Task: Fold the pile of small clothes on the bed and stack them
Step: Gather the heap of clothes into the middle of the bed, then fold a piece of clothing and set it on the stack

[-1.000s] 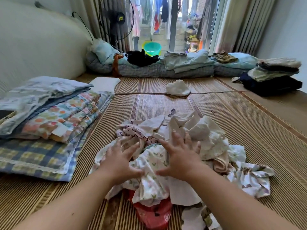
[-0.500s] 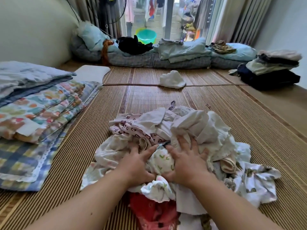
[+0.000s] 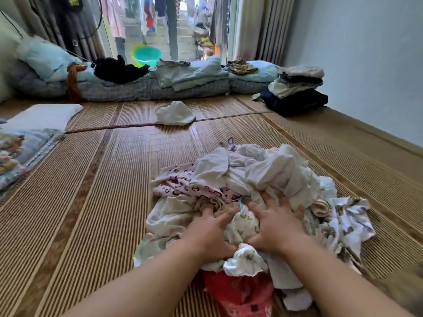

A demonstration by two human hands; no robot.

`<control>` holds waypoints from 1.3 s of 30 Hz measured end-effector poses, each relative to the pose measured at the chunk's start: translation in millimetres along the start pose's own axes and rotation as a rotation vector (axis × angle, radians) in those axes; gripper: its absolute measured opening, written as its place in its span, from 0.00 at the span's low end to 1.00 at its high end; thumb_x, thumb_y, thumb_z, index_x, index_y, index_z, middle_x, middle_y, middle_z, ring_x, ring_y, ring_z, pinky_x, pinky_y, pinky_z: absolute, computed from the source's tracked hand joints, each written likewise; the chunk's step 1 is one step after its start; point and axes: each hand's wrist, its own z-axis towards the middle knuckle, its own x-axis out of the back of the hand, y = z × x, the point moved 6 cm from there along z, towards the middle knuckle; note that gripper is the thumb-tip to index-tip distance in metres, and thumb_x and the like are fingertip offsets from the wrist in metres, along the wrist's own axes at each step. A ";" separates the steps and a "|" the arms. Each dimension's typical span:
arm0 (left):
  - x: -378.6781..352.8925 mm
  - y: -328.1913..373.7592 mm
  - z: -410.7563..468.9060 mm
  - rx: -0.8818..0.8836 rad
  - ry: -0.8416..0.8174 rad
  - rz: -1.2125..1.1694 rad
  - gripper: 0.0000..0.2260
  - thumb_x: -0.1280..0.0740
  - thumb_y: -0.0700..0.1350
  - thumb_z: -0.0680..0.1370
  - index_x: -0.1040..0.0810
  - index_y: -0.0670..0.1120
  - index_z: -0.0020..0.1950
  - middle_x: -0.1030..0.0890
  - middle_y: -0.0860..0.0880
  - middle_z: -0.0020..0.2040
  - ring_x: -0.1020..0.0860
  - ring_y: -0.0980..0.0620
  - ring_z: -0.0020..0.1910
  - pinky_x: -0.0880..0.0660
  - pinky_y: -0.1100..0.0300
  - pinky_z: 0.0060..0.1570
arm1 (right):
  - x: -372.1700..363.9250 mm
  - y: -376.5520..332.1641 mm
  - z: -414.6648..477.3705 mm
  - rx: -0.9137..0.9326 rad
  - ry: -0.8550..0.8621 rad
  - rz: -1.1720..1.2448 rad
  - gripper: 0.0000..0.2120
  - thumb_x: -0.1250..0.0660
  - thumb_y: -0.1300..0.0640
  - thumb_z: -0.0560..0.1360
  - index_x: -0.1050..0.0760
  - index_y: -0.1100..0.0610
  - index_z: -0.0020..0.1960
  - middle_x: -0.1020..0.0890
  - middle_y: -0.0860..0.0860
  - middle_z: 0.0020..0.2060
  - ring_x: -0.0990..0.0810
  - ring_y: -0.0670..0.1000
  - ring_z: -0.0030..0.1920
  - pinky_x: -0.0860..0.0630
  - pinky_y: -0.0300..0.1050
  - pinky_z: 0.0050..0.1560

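Left hand (image 3: 209, 234) and right hand (image 3: 275, 225) side by side, fingers spread flat, pressing on a pile of small clothes (image 3: 263, 179), near edge of the bed (image 3: 91, 202), grasping nothing.

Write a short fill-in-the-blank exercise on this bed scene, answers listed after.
1. Both hands, left and right, rest on the ____ of small clothes.
2. The item at the pile's near edge is ____ in colour.
3. The basin beyond the glass door is ____.
4. A lone ____ cloth lies farther up the mat.

Answers: pile; red; green; white
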 end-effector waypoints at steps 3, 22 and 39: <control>-7.6 34.6 16.5 -0.035 -0.013 -0.003 0.40 0.35 0.70 0.67 0.54 0.72 0.72 0.37 0.43 0.69 0.30 0.37 0.64 0.28 0.50 0.63 | 0.1 35.0 -0.3 -0.051 0.023 -0.013 0.47 0.34 0.28 0.61 0.50 0.36 0.75 0.52 0.47 0.76 0.54 0.61 0.75 0.53 0.74 0.67; 24.0 -2.6 -27.8 -0.060 0.054 -0.109 0.36 0.38 0.71 0.71 0.48 0.65 0.76 0.57 0.55 0.78 0.52 0.47 0.78 0.46 0.46 0.74 | 64.9 -22.2 -11.9 0.044 0.413 0.313 0.29 0.34 0.42 0.72 0.38 0.39 0.71 0.34 0.45 0.69 0.41 0.51 0.73 0.52 0.67 0.70; 30.6 -89.9 -97.3 0.018 0.220 -0.060 0.12 0.42 0.49 0.81 0.18 0.52 0.50 0.20 0.54 0.48 0.22 0.55 0.45 0.22 0.56 0.48 | 7.0 -92.3 13.0 0.093 0.049 0.256 0.10 0.33 0.58 0.69 0.18 0.54 0.49 0.17 0.51 0.47 0.21 0.52 0.50 0.26 0.44 0.48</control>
